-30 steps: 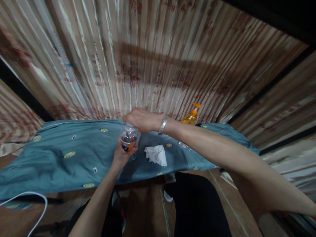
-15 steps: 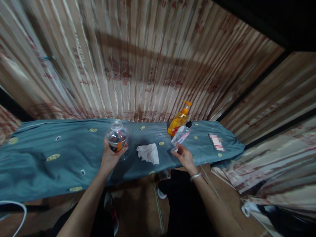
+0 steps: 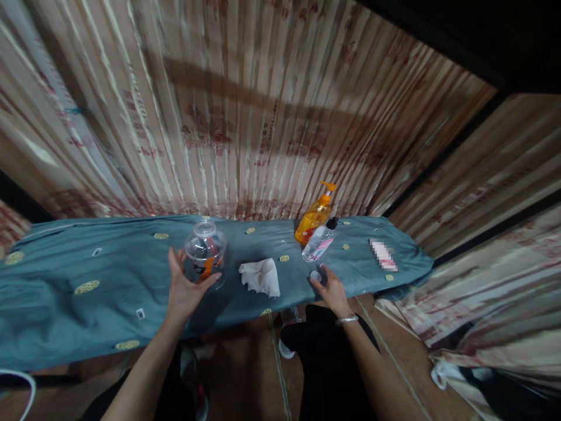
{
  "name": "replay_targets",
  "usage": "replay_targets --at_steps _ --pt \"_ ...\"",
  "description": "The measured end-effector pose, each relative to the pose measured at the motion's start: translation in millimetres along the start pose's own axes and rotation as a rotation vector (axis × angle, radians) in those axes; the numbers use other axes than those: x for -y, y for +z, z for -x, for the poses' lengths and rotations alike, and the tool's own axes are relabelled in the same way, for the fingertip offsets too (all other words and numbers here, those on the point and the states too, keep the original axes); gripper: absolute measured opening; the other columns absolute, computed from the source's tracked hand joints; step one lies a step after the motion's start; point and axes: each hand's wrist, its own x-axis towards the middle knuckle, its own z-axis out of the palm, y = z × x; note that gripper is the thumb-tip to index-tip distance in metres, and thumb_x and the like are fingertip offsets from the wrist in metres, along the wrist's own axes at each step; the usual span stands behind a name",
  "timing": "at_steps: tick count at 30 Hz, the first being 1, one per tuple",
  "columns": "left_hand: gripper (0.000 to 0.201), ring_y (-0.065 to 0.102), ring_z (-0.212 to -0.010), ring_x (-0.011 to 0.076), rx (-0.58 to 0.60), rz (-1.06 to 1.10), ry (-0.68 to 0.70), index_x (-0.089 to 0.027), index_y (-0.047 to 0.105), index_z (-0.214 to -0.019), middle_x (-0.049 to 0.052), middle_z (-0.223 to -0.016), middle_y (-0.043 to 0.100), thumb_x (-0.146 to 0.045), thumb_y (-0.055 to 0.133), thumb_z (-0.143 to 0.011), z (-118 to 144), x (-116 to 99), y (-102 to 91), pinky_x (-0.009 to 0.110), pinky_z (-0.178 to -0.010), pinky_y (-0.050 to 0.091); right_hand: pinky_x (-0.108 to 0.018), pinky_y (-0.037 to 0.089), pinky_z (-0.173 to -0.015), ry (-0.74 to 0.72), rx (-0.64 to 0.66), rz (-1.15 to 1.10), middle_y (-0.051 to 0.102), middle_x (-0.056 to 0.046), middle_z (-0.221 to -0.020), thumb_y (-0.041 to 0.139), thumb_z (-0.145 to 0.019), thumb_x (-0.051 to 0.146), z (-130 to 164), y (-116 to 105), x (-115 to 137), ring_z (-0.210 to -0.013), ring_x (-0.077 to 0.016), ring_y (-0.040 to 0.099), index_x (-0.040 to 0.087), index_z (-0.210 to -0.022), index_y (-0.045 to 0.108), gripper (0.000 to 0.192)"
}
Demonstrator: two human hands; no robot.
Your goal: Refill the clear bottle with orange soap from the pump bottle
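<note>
A clear plastic bottle (image 3: 205, 252) with an orange label stands upright on a blue cloth (image 3: 87, 275) that covers a long table. Its top is open, with no cap on it. The person's left hand (image 3: 184, 289) is right by the bottle, on the near side. The fingers are spread and loose, and the thumb just touches the bottle low down. The hand is not squeezing it.

The right hand (image 3: 332, 290) rests on the cloth near the table's front edge. Its fingertips sit on a small round cap (image 3: 315, 275), which lies flat on the cloth. I cannot tell if the fingers pinch the cap or only touch it. A silver bracelet (image 3: 346, 319) is on that wrist.

Between the two hands lies a crumpled white tissue (image 3: 262, 276). Behind the right hand stands an orange pump bottle (image 3: 313, 219), and a small clear bottle with a black top (image 3: 319, 242) leans just beside it. A striped curtain (image 3: 245, 117) hangs behind the table.
</note>
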Motion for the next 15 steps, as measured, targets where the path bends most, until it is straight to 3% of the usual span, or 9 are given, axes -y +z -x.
replay_targets --at_steps 3,8,12,15 --pt "0.124 0.022 -0.144 0.0333 -0.028 -0.082 0.038 -0.018 0.008 -0.150 0.021 -0.156 0.019 -0.044 0.083 -0.056 9.6 -3.9 -13.4 0.050 -0.115 0.025 -0.049 0.037 -0.105 0.012 -0.092 0.000 0.049 -0.026 -0.139 0.056 -0.076 0.058 -19.7 -20.1 9.7 -0.129 -0.0335 0.048 0.006 -0.137 0.040 0.082" --pt "0.112 0.027 -0.141 0.0339 -0.159 -0.248 0.258 -0.025 0.014 -0.150 0.012 -0.155 0.027 -0.047 0.079 -0.063 23.0 -27.2 -38.0 0.051 -0.115 0.026 -0.045 0.036 -0.106 -0.008 -0.178 -0.050 0.038 -0.028 -0.146 0.060 -0.070 0.066 -72.2 -43.2 35.5 -0.134 -0.0338 0.040 0.004 -0.146 0.022 0.106" --pt "0.100 0.034 -0.136 0.0354 -0.188 -0.341 0.521 -0.032 0.022 -0.149 0.005 -0.149 0.036 -0.040 0.078 -0.067 36.0 -56.6 -42.4 0.052 -0.116 0.024 -0.042 0.043 -0.096 0.055 -0.140 -0.038 0.053 -0.025 -0.133 0.066 -0.064 0.064 -98.7 -34.4 50.4 -0.120 -0.0326 0.054 0.003 -0.144 0.026 0.108" --pt "0.089 0.041 -0.131 0.0343 -0.051 -0.315 0.656 -0.031 0.028 -0.146 0.008 -0.142 0.042 -0.032 0.076 -0.071 52.9 -68.8 -25.1 0.052 -0.111 0.033 -0.040 0.048 -0.084 0.102 -0.136 -0.012 0.067 -0.021 -0.110 0.069 -0.064 0.061 -102.9 -25.0 56.8 -0.099 -0.0310 0.064 0.003 -0.134 0.039 0.096"
